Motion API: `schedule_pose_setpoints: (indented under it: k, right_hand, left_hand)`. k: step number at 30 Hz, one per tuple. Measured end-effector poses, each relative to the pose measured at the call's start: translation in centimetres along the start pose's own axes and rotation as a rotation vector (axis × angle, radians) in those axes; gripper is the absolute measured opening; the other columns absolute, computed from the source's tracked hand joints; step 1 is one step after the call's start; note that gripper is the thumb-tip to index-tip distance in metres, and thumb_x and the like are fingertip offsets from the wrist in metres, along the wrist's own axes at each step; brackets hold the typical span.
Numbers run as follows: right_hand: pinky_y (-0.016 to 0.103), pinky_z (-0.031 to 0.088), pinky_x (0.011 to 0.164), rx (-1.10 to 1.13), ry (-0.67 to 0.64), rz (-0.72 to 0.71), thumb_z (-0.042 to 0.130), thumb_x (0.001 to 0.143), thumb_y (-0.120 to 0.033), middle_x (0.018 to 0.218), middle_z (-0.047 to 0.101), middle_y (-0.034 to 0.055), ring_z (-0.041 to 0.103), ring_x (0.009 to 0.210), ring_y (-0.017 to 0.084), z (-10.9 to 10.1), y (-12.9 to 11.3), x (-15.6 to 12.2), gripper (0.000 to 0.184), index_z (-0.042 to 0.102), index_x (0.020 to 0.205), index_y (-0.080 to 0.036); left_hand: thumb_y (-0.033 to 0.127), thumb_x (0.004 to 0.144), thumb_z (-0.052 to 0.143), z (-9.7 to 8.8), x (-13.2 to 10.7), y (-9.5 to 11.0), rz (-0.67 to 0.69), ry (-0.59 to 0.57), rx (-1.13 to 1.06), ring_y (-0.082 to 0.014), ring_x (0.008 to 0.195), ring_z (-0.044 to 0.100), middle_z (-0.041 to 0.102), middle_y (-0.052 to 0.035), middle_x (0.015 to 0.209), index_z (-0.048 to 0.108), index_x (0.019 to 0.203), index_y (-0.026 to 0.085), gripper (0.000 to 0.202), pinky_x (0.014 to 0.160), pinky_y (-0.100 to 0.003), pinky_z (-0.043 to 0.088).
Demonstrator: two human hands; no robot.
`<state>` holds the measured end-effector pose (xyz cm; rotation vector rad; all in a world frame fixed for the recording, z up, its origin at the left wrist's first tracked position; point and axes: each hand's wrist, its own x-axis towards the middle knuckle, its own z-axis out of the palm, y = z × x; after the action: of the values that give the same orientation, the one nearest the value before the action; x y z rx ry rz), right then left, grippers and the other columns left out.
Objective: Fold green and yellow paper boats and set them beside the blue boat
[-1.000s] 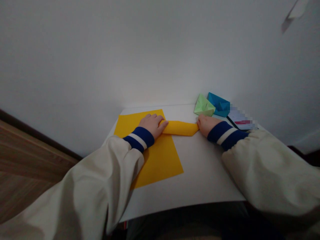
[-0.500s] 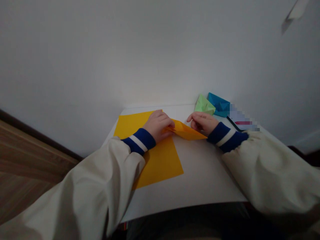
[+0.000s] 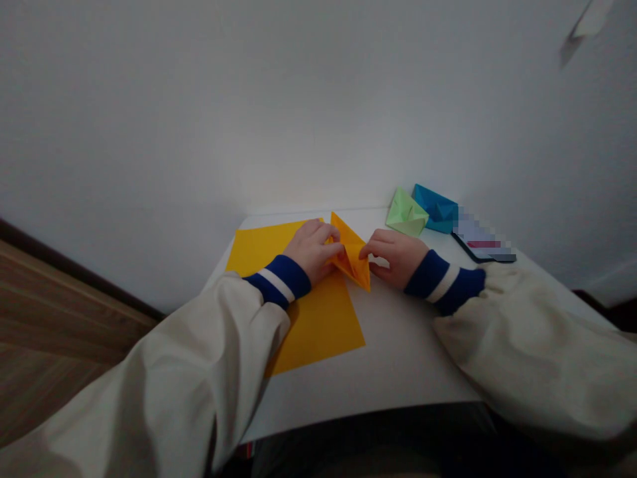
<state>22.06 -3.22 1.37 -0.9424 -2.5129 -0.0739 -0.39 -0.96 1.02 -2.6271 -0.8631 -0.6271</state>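
Note:
A folded orange paper piece [image 3: 352,257] stands lifted between both hands, its pointed ends running from upper left to lower right. My left hand [image 3: 312,249] pinches its left side with curled fingers. My right hand [image 3: 395,255] pinches its right side with thumb and fingertips. Both hands hover over a flat orange paper sheet [image 3: 313,318] that lies on the white table [image 3: 398,358]. Cream sleeves with blue and white cuffs cover both arms.
A green folded paper shape [image 3: 407,214] and a blue folded paper shape [image 3: 436,207] sit at the table's back right by the wall. A dark flat device [image 3: 480,244] lies beside them. Wooden flooring shows at the left.
The orange folded strip lay flat and long under both hands. Both hands have raised it and turned it up, and the right hand moved left, closer to the left hand.

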Motion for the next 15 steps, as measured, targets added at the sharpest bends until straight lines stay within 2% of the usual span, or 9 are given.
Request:
schedule_pose_setpoints:
  k: [4, 7, 11, 13, 15]
  right_hand:
    - [0.034, 0.043, 0.079, -0.045, 0.051, -0.025, 0.057, 0.070, -0.018, 0.105, 0.054, 0.0089, 0.051, 0.088, 0.019, 0.35, 0.54, 0.06, 0.023, 0.065, 0.092, -0.020]
    - [0.042, 0.040, 0.089, -0.089, 0.060, -0.034, 0.053, 0.074, -0.017, 0.119, 0.053, 0.0082, 0.049, 0.100, 0.023, 0.48, 0.70, 0.20, 0.019, 0.066, 0.087, -0.022]
    - [0.044, 0.040, 0.092, -0.038, 0.003, -0.112, 0.047, 0.079, -0.016, 0.109, 0.063, 0.0047, 0.050, 0.104, 0.023, 0.49, 0.86, 0.39, 0.021, 0.066, 0.080, -0.022]
    - [0.043, 0.041, 0.092, 0.035, 0.010, -0.117, 0.046, 0.079, -0.016, 0.102, 0.067, 0.0034, 0.052, 0.103, 0.022, 0.54, 0.99, 0.45, 0.020, 0.065, 0.082, -0.023]
    - [0.042, 0.043, 0.091, 0.119, 0.071, -0.068, 0.048, 0.078, -0.019, 0.098, 0.067, 0.0044, 0.054, 0.100, 0.021, 0.67, 1.09, 0.56, 0.017, 0.063, 0.086, -0.022]
  left_hand:
    - [0.024, 0.080, 0.055, -0.02, 0.09, -0.05, 0.030, -0.047, -0.040, -0.0229, 0.100, 0.045, 0.062, -0.0037, 0.098, 0.067, 0.086, 0.024, 0.014, 0.092, -0.040, 0.037]
    - [0.021, 0.081, 0.054, -0.15, 0.26, 0.01, 0.030, -0.098, -0.082, -0.0224, 0.104, 0.045, 0.064, -0.0011, 0.100, 0.068, 0.089, 0.026, 0.016, 0.092, -0.039, 0.038]
    - [0.016, 0.081, 0.051, -0.32, 0.34, -0.05, 0.033, -0.152, -0.134, -0.0223, 0.111, 0.045, 0.067, 0.0036, 0.099, 0.068, 0.088, 0.027, 0.022, 0.099, -0.039, 0.034]
    - [0.015, 0.080, 0.051, -0.29, 0.30, -0.15, 0.024, -0.129, -0.180, -0.0223, 0.113, 0.046, 0.067, 0.0033, 0.096, 0.067, 0.087, 0.026, 0.020, 0.101, -0.041, 0.033]
    - [0.019, 0.080, 0.054, -0.13, 0.30, -0.15, -0.030, -0.052, -0.251, -0.0229, 0.111, 0.048, 0.067, -0.0003, 0.095, 0.065, 0.087, 0.022, 0.014, 0.099, -0.041, 0.035]
